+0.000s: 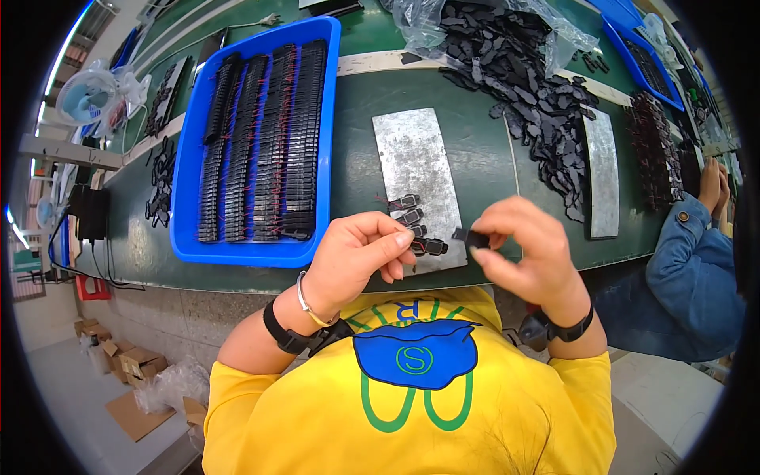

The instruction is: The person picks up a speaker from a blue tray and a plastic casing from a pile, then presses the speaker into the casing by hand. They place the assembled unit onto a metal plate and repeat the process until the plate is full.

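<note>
Between the thumb and fingers of my right hand (529, 247) is a small black plastic part (469, 237), held above the near right edge of a grey metal plate (413, 154). My left hand (358, 252) is closed in a pinch over the plate's near left corner; whatever its fingertips may hold is hidden. Several small black speaker-like modules (409, 215), some showing bits of red wire, lie in a short column on the plate beside my left fingertips. The two hands are apart.
Left stands a blue tray (336, 103) with rows of black modules with red wires. A large heap of flat black pieces (522, 87) spills from a plastic bag at the far right, beside a second metal plate (602, 174). A co-worker's blue sleeve (687, 261) is at the right.
</note>
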Action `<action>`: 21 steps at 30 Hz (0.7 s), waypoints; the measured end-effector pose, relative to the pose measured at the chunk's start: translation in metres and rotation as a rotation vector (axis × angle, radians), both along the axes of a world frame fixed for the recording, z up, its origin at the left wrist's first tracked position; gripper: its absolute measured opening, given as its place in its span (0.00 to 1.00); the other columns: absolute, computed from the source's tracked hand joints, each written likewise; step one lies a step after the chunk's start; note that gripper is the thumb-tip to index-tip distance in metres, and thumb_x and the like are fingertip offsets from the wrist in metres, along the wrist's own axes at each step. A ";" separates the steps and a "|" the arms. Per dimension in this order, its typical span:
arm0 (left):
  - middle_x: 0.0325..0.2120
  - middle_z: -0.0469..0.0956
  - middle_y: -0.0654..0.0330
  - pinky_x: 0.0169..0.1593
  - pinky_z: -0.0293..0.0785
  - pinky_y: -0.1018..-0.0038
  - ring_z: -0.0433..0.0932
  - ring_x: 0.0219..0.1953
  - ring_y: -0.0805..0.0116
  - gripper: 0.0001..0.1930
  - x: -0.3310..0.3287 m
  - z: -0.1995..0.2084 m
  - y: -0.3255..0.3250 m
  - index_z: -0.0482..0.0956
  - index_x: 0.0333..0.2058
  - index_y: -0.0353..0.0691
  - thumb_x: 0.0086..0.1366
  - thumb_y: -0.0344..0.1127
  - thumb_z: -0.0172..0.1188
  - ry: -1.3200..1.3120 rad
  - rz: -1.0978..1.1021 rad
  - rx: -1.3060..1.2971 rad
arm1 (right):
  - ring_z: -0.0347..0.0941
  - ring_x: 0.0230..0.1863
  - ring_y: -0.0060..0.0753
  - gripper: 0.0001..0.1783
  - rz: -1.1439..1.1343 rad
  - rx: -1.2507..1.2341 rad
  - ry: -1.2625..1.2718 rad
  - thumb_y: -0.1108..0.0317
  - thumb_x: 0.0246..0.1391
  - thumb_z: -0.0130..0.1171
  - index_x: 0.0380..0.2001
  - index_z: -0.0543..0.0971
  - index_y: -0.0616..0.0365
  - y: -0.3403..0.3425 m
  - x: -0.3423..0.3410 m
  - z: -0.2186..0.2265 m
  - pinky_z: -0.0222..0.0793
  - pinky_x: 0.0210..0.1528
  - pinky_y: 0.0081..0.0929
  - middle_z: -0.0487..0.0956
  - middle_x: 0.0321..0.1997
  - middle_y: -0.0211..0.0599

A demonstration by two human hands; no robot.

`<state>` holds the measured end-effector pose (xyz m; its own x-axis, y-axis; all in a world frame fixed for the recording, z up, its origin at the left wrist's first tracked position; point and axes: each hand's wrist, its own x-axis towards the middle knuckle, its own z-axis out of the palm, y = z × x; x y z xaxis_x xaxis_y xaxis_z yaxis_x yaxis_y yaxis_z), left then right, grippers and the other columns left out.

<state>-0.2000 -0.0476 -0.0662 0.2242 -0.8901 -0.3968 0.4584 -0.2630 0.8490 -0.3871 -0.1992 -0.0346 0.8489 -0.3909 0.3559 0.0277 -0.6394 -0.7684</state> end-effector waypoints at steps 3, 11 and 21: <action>0.23 0.80 0.56 0.24 0.73 0.83 0.76 0.20 0.77 0.06 -0.003 0.001 -0.001 0.77 0.33 0.33 0.63 0.30 0.57 -0.041 0.001 -0.012 | 0.75 0.26 0.34 0.16 0.012 -0.147 -0.078 0.80 0.35 0.64 0.33 0.76 0.64 0.015 0.006 -0.005 0.72 0.30 0.24 0.76 0.31 0.42; 0.24 0.80 0.60 0.26 0.73 0.84 0.76 0.23 0.80 0.07 -0.011 0.000 -0.002 0.78 0.33 0.35 0.64 0.32 0.57 -0.063 -0.046 -0.020 | 0.78 0.32 0.43 0.18 -0.038 -0.359 -0.084 0.80 0.34 0.65 0.34 0.76 0.66 0.031 0.003 -0.018 0.75 0.32 0.30 0.78 0.36 0.47; 0.26 0.81 0.54 0.28 0.76 0.81 0.78 0.23 0.74 0.06 -0.013 -0.006 -0.001 0.77 0.35 0.33 0.65 0.30 0.56 0.082 -0.041 -0.077 | 0.79 0.33 0.44 0.17 -0.083 -0.343 -0.103 0.81 0.36 0.64 0.35 0.76 0.66 0.034 0.002 -0.022 0.76 0.32 0.30 0.79 0.36 0.48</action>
<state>-0.2129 -0.0485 -0.0719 0.1568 -0.9263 -0.3426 0.5172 -0.2186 0.8275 -0.3851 -0.1649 -0.0568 0.7720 -0.3003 0.5602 0.0308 -0.8626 -0.5049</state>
